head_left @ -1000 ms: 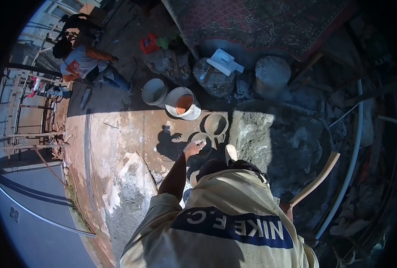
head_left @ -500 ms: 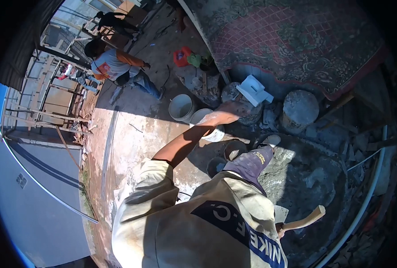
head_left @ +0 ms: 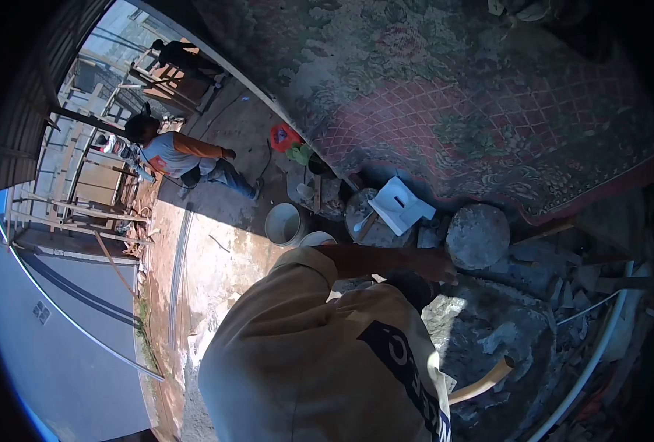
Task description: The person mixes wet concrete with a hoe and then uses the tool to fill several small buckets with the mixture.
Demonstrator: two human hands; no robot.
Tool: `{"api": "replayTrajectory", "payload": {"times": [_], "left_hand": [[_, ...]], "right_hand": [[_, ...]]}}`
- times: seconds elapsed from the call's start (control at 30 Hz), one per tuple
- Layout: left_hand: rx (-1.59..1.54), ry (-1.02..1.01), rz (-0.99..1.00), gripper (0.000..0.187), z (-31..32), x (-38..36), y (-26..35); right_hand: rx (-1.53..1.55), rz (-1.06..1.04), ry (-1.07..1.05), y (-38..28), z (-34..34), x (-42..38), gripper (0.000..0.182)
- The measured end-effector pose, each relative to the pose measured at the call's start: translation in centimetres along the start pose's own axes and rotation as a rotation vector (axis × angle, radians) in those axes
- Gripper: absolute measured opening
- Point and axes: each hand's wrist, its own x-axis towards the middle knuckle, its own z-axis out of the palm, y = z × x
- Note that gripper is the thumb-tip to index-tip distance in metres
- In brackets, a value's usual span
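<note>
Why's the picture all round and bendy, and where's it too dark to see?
Head view: probably a very wide lens, leaving black corners and a bowed-looking pale pipe; sun glares on the ground, while shade blurs the left hand into darkness.

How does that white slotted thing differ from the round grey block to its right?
The white thing is bright and angular, while the grey block is dull and round. A dark slot is cut in the white thing; the grey block's top shows no such opening. The white thing lies tilted, but the grey block stands upright. Both are in shade.
</note>
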Motion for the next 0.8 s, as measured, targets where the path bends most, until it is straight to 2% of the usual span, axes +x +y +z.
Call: {"api": "replayTrajectory", "payload": {"times": [0.1, 0.17, 0.3, 0.37, 0.43, 0.47, 0.5, 0.57, 0.63, 0.7, 0.73, 0.77, 0.8], "left_hand": [[0.029, -0.243, 0.134, 0.049, -1.3, 3.7, 2.0], [-0.280, -0.328, 0.128, 0.058, -2.0, 6.1, 4.2], [-0.794, -0.624, -0.214, 0.066, -2.6, 9.5, 8.7], [-0.624, -0.811, 0.077, 0.064, -2.4, 10.3, 9.7], [-0.502, -0.935, 0.082, 0.058, -2.9, 10.0, 13.2], [-0.403, -1.014, 0.098, 0.048, -2.6, 10.1, 13.9], [-0.384, -1.045, 0.111, 0.048, -2.2, 10.0, 14.7], [0.004, -1.067, 0.576, 0.042, -1.0, 9.3, 16.0], [0.156, -1.165, 0.623, 0.043, 0.4, 7.5, 17.1], [0.571, -0.770, 0.657, 0.043, 1.8, 4.4, 18.5], [0.719, -0.862, 0.649, 0.046, 2.3, 4.2, 20.7], [0.607, -0.744, 0.833, 0.046, 2.9, 3.9, 19.2], [0.663, -0.737, 0.901, 0.046, 3.7, 4.1, 19.1]], "right_hand": [[0.117, -0.035, 0.082, 1.4, -0.2, -2.4, 0.029], [0.263, -0.074, 0.191, 4.7, -0.8, -5.7, 0.030], [0.552, -0.144, 0.458, 10.8, 4.0, -11.7, 0.030], [0.685, -0.175, 0.570, 12.5, 5.6, -13.0, 0.031], [0.793, -0.206, 0.647, 13.8, 6.3, -13.8, 0.031], [0.841, -0.223, 0.676, 14.6, 6.3, -14.2, 0.032], [0.884, -0.241, 0.703, 15.4, 6.4, -14.4, 0.032], [0.958, -0.276, 0.749, 16.9, 6.1, -14.9, 0.032], [1.016, -0.313, 0.801, 18.5, 5.5, -15.4, 0.033], [1.069, -0.357, 0.852, 20.1, 4.9, -15.6, 0.033], [1.096, -0.386, 0.879, 20.7, 4.7, -15.3, 0.034], [1.123, -0.406, 0.917, 21.8, 4.9, -15.2, 0.034], [1.165, -0.430, 0.968, 22.2, 5.3, -15.3, 0.034]]}}
